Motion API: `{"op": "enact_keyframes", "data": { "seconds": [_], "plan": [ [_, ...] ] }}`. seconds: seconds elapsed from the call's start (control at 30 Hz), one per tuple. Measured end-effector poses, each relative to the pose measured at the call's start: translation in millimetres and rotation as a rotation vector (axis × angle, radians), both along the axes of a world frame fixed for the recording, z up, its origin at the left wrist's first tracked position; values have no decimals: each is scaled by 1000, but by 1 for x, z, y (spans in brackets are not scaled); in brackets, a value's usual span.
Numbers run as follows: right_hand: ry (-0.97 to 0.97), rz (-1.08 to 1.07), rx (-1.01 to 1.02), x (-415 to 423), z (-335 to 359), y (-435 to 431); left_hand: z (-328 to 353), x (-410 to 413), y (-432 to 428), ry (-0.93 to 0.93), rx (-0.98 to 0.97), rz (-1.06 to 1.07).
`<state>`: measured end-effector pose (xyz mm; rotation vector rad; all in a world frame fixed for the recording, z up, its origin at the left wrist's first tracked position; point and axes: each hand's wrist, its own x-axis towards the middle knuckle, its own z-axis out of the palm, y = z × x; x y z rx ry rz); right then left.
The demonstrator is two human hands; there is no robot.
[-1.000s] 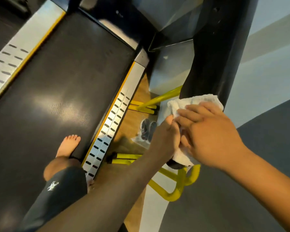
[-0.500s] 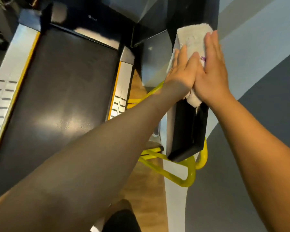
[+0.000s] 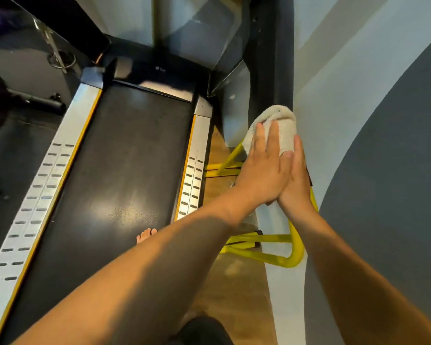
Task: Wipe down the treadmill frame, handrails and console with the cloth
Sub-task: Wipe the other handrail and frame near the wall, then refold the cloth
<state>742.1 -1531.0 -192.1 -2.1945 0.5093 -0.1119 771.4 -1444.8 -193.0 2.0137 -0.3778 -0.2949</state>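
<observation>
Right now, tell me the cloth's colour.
Off-white cloth, head view.

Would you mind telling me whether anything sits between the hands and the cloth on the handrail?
Nothing visible does: the left hand and right hand press flat on the cloth, wrapped over the black handrail.

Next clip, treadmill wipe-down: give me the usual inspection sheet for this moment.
Surface: black treadmill belt, glare patch on it, silver side rails with yellow edging.
Job's things: off-white cloth folded over the dark handrail.
Clutter: yellow tube frame on the wooden floor beside the treadmill.
Grippers: left hand and right hand, fingers straight, pressing the cloth from either side.
Cables: nothing seen.
Surroundings: grey and pale wall at right; bare foot on the belt.
</observation>
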Motion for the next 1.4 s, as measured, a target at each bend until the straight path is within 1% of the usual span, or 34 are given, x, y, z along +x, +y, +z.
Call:
{"op": "enact_keyframes", "data": {
  "seconds": [0.07, 0.1, 0.17, 0.2, 0.3, 0.37, 0.4, 0.5, 0.53, 0.6, 0.67, 0.7, 0.83, 0.9, 0.97, 1.03, 1.07, 1.1, 1.17, 1.23, 1.27, 1.33, 1.37, 1.4],
  "plan": [
    [3, -105, 131, -15, -4, 8, -4, -17, 4, -44, 11, -22],
    [13, -143, 143, -24, -6, 14, -9, -26, 5, -64, 9, -36],
    [10, -175, 85, -43, -12, 23, -19, -40, 11, -85, -10, -75],
    [-19, -220, 112, -50, -16, 27, -24, -47, 15, -81, -12, -93],
    [-78, -347, 329, -69, -19, 44, -31, -61, 25, -58, 21, -145],
    [-30, -401, 482, -85, -27, 55, -38, -73, 35, 17, 29, -184],
    [49, -395, 528, -93, -28, 65, -42, -79, 44, 77, 63, -208],
    [233, -272, 490, -108, -33, 91, -47, -86, 80, 245, 212, -248],
    [265, -215, 495, -108, -30, 99, -42, -85, 92, 281, 217, -228],
    [239, -100, 476, -100, -12, 108, -22, -77, 114, 338, 132, -138],
    [170, 5, 439, -82, 19, 113, 7, -60, 135, 359, -26, -26],
    [128, 21, 452, -70, 35, 113, 21, -49, 144, 368, -104, 23],
    [34, -32, 675, -17, 97, 121, 74, 8, 180, 347, -309, 134],
    [71, -44, 730, 10, 118, 134, 96, 38, 196, 338, -383, 124],
    [125, -30, 875, 37, 134, 153, 112, 68, 212, 308, -393, 87],
    [96, -50, 984, 65, 149, 174, 122, 99, 230, 275, -425, 45],
    [54, -61, 981, 81, 156, 183, 126, 115, 240, 262, -450, 28],
    [3, -83, 931, 97, 163, 190, 131, 131, 250, 254, -465, 17],
    [-79, -107, 766, 124, 176, 200, 140, 158, 268, 271, -486, -5],
    [-116, -54, 675, 146, 186, 206, 144, 180, 284, 379, -569, -54],
    [-121, -9, 669, 155, 190, 210, 146, 189, 291, 486, -661, -88],
    [-120, 75, 704, 173, 198, 218, 150, 203, 305, 743, -855, -133],
    [-119, 109, 728, 182, 201, 222, 151, 209, 311, 809, -897, -137],
    [-120, 139, 746, 192, 205, 226, 150, 215, 315, 824, -913, -137]
  ]
}}
